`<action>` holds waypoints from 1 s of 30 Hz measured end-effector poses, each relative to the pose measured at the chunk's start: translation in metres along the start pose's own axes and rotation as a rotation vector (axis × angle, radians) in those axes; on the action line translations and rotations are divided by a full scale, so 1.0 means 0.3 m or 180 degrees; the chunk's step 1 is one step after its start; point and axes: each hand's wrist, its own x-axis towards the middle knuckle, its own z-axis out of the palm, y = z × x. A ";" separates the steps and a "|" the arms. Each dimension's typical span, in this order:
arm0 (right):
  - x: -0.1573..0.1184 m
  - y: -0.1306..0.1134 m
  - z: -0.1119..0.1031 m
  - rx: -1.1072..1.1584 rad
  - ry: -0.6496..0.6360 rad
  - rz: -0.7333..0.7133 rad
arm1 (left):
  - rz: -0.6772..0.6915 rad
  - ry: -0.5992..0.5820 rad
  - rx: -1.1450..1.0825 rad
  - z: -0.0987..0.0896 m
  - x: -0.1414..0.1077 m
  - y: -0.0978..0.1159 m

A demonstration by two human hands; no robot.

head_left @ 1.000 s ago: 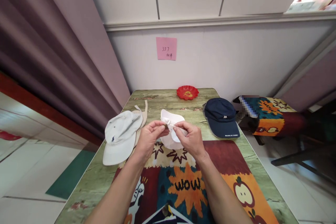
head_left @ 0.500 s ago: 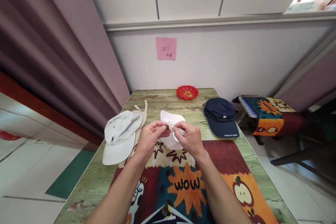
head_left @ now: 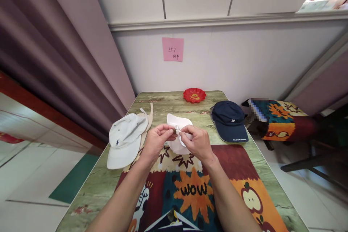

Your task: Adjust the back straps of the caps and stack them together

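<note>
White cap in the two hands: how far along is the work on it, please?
Done, it seems: the white cap is picked up, with its narrow strap drawn between the left hand and right hand. In hand: both pinch that strap. Left, probably: finishing the strap and letting go; whether it is fastened is too small to tell. The grey cap and blue cap lie apart.

Table (head_left: pixel 92 185) carries caps (head_left: pixel 125 139), a red dish (head_left: pixel 194 95), a mat (head_left: pixel 231 163).

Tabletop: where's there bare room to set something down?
Back left, between the red dish and pale cap; front left, between the left forearm and the table edge. Crowded: middle, where left hand and right hand pinch the white cap.
</note>
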 end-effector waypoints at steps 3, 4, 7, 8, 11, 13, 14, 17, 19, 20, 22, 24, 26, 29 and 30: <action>-0.003 -0.005 -0.001 -0.0093 -0.0035 -0.0049 | 0.0067 -0.0035 0.0205 0.010 -0.007 0.007; -0.004 -0.007 0.000 -0.0121 -0.0046 -0.0054 | 0.0095 -0.0042 0.0256 0.013 -0.008 0.008; -0.006 -0.012 0.005 -0.0110 -0.0046 -0.0037 | 0.0166 -0.0042 0.0274 0.016 -0.010 0.009; -0.007 -0.013 0.005 -0.0079 -0.0048 -0.0021 | 0.0164 -0.0046 0.0250 0.014 -0.010 0.008; -0.007 -0.011 -0.004 -0.0029 -0.0081 0.0081 | 0.0099 -0.0037 0.0179 -0.003 -0.006 0.006; -0.005 -0.005 -0.017 -0.0033 -0.0113 0.0180 | 0.0088 0.0012 0.0157 -0.020 -0.003 0.006; -0.003 -0.001 -0.023 -0.0013 -0.0145 0.0215 | 0.0092 0.0042 0.0153 -0.028 -0.002 0.006; 0.003 0.014 -0.035 0.0154 -0.0265 0.0257 | 0.0088 0.0053 0.0170 -0.045 0.002 0.006; 0.006 0.021 -0.035 0.0250 -0.0300 0.0260 | 0.0064 0.0000 0.0204 -0.048 0.003 0.004; 0.007 0.023 -0.034 0.0269 -0.0295 0.0257 | 0.0056 -0.0037 0.0222 -0.047 0.003 0.003; 0.008 0.023 -0.028 0.0251 -0.0270 0.0237 | 0.0050 -0.0115 0.0267 -0.039 0.001 0.001; 0.006 0.019 -0.021 0.0203 -0.0264 0.0206 | 0.0058 -0.0189 0.0310 -0.027 -0.004 -0.001; 0.003 0.012 -0.014 0.0169 -0.0285 0.0161 | 0.0062 -0.0240 0.0329 -0.015 -0.008 -0.001; 0.000 0.005 -0.009 0.0143 -0.0310 0.0120 | 0.0049 -0.0259 0.0335 -0.007 -0.010 -0.002; 0.000 0.005 -0.010 0.0160 -0.0318 0.0129 | 0.0044 -0.0249 0.0339 -0.009 -0.009 -0.003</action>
